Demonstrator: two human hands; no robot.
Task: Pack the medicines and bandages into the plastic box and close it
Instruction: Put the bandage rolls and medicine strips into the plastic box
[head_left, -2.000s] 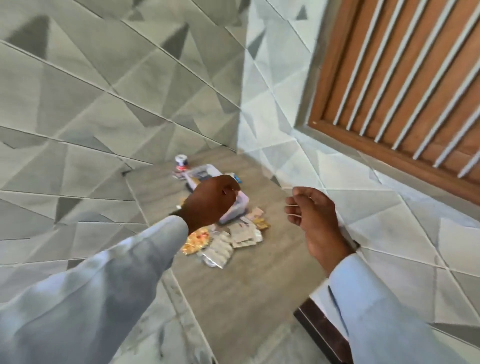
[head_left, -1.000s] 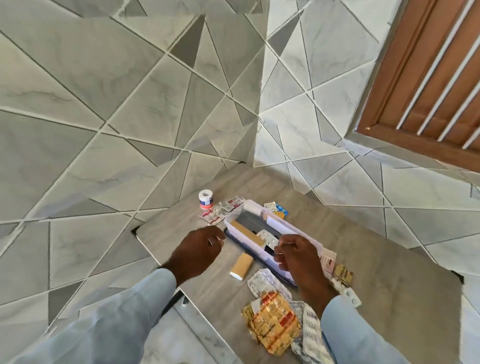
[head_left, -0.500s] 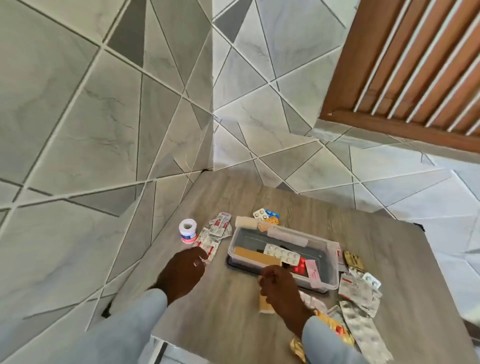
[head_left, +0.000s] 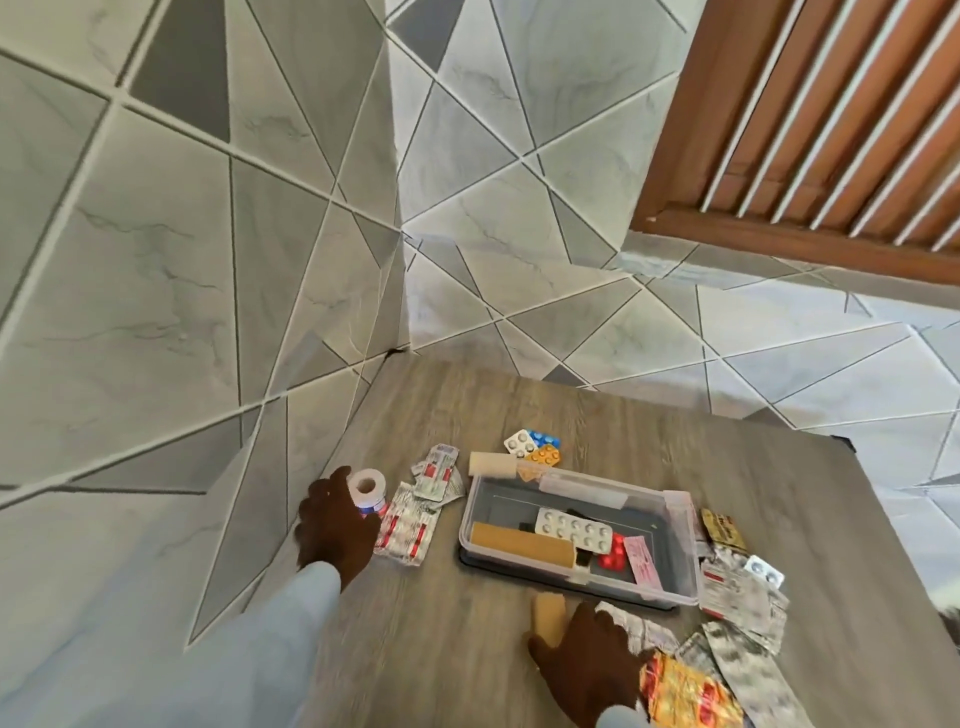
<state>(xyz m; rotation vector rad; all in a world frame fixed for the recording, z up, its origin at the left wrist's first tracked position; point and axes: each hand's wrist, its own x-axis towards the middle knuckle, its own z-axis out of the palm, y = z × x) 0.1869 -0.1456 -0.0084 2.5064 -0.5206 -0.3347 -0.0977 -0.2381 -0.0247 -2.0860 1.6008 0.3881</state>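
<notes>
A clear plastic box stands open on the wooden table, resting on a dark flat piece. Inside it lie a tan bandage, a white blister pack, red pills and a pink packet. My left hand is left of the box, its fingers curled around a white tape roll. In front of the box, my right hand closes over a small tan bandage roll on the table.
Blister strips lie between the tape roll and the box. Another bandage roll and coloured blisters lie behind it. Silver strips and a yellow-red packet pile up at the right. Tiled walls close off the left and back.
My left hand has reached forward to the tape roll and wrapped around it. My right hand has pulled back from the box's front edge onto the small bandage roll.
</notes>
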